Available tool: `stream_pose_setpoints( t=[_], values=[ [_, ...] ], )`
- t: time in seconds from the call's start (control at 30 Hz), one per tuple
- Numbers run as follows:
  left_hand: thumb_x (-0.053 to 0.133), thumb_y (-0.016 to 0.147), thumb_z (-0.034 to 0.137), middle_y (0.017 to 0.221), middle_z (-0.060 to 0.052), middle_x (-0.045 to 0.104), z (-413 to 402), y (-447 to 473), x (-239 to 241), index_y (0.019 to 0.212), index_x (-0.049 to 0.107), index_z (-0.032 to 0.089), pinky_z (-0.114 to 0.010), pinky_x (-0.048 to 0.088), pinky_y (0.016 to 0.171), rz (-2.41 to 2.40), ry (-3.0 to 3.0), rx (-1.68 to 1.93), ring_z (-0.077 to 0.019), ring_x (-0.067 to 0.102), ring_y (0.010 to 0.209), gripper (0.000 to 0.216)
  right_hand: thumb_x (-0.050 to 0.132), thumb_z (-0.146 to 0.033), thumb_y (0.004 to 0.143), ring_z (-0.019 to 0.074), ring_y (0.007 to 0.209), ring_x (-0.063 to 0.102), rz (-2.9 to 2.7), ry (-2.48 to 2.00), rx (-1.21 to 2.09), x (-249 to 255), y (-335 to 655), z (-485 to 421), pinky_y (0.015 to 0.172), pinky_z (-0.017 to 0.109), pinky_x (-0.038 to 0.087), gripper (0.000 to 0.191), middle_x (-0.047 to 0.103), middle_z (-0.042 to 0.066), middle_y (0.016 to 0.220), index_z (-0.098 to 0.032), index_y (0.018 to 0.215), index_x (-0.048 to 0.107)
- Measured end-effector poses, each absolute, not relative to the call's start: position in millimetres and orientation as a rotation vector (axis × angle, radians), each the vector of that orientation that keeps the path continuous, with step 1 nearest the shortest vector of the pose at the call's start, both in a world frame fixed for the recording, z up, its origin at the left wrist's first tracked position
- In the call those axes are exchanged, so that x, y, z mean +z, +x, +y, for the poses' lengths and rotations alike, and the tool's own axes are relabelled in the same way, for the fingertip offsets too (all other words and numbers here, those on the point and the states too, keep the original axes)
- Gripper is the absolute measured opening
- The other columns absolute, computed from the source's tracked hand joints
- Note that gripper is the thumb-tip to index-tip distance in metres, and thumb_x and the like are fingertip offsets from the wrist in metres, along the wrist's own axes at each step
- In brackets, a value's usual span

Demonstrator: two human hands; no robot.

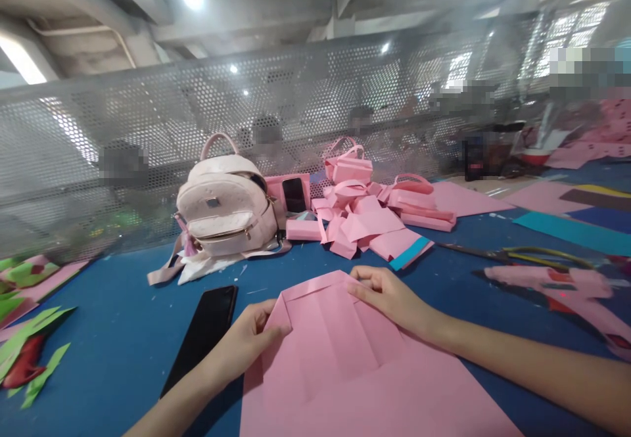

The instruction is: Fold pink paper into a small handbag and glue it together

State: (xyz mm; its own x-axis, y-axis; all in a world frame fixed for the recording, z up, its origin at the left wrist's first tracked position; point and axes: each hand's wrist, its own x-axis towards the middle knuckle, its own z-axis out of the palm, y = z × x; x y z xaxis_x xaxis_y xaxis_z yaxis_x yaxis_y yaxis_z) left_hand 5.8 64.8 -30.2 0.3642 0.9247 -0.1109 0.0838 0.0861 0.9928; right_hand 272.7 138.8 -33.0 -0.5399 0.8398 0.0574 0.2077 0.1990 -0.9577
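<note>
Paper [325, 332], pink and creased, lies on the blue counter [123, 319] before the person, its folded end pointing away toward the pile of pink pieces [372, 220], its long axis, as far as shown, running away from the person. Left hand [254, 332] and right hand [382, 292], nearly closed, pinch opposite sides of that end, thumbs on top.

You can read no lettering, brand or number anywhere here. The small dark plate [213, 202] on the pale backpack [224, 187] at your eleven o'clock is too small to make out any marking.
</note>
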Motion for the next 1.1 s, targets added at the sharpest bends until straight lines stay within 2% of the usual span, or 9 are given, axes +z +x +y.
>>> stream_pose_setpoints(
  t=[0.1, 0.27, 0.57, 0.8, 1.0, 1.1],
  values=[
    [0.071, 0.084, 0.033, 0.087, -0.004, 0.073, 63.8, 6.0, -28.4, 0.105, 0.071, 0.014, -0.030, 0.052, 0.075, 1.024, 1.371, 0.810, -0.0211, 0.068, 0.078, 0.028, 0.062, -0.060, 0.083, 0.0088, 0.053, 0.026, -1.931, -0.973, 1.289, -34.5, 273.7, 139.2, 0.049, 0.023, 0.018, 0.046, 0.032, -0.008, 0.056, -0.020, 0.070, 0.042],
    [0.072, 0.083, 0.036, 0.082, -0.004, 0.072, 61.2, 6.0, -27.7, 0.104, 0.071, 0.014, -0.032, 0.052, 0.074, 0.994, 1.361, 0.770, -0.0210, 0.068, 0.075, 0.031, 0.058, -0.059, 0.086, 0.0086, 0.054, 0.019, -1.947, -0.922, 1.351, -36.9, 275.7, 139.4, 0.050, 0.024, 0.014, 0.046, 0.029, -0.008, 0.057, -0.021, 0.071, 0.038],
    [0.077, 0.076, 0.045, 0.075, -0.003, 0.068, 64.1, -3.7, -20.7, 0.095, 0.071, 0.012, -0.028, 0.049, 0.067, 1.014, 1.323, 0.646, -0.0175, 0.064, 0.068, 0.039, 0.061, -0.051, 0.086, 0.0089, 0.053, 0.017, -2.007, -0.932, 1.465, -29.5, 274.2, 137.3, 0.051, 0.026, 0.011, 0.034, 0.025, -0.010, 0.054, -0.020, 0.081, 0.045],
    [0.077, 0.074, 0.051, 0.074, -0.003, 0.067, 66.0, -7.3, -20.5, 0.092, 0.072, 0.012, -0.025, 0.048, 0.064, 1.041, 1.351, 0.606, -0.0167, 0.062, 0.068, 0.044, 0.068, -0.054, 0.079, 0.0080, 0.050, 0.017, -1.940, -0.971, 1.518, -29.6, 271.2, 136.9, 0.051, 0.026, 0.011, 0.042, 0.027, -0.011, 0.050, -0.020, 0.072, 0.044],
    [0.074, 0.078, 0.047, 0.074, -0.003, 0.067, 63.0, -3.4, -18.4, 0.096, 0.072, 0.012, -0.025, 0.048, 0.064, 1.042, 1.354, 0.598, -0.0167, 0.063, 0.067, 0.040, 0.071, -0.056, 0.075, 0.0078, 0.050, 0.015, -1.872, -0.988, 1.549, -31.4, 272.1, 133.6, 0.051, 0.026, 0.008, 0.048, 0.024, -0.011, 0.050, -0.021, 0.067, 0.040],
    [0.074, 0.079, 0.041, 0.079, -0.004, 0.069, 62.2, -3.1, -17.6, 0.100, 0.072, 0.013, -0.027, 0.049, 0.069, 0.996, 1.348, 0.585, -0.0181, 0.065, 0.072, 0.036, 0.068, -0.054, 0.078, 0.0081, 0.052, 0.016, -1.862, -0.996, 1.529, -28.8, 272.4, 131.8, 0.051, 0.026, 0.010, 0.046, 0.024, -0.010, 0.052, -0.020, 0.067, 0.039]
  ],
)
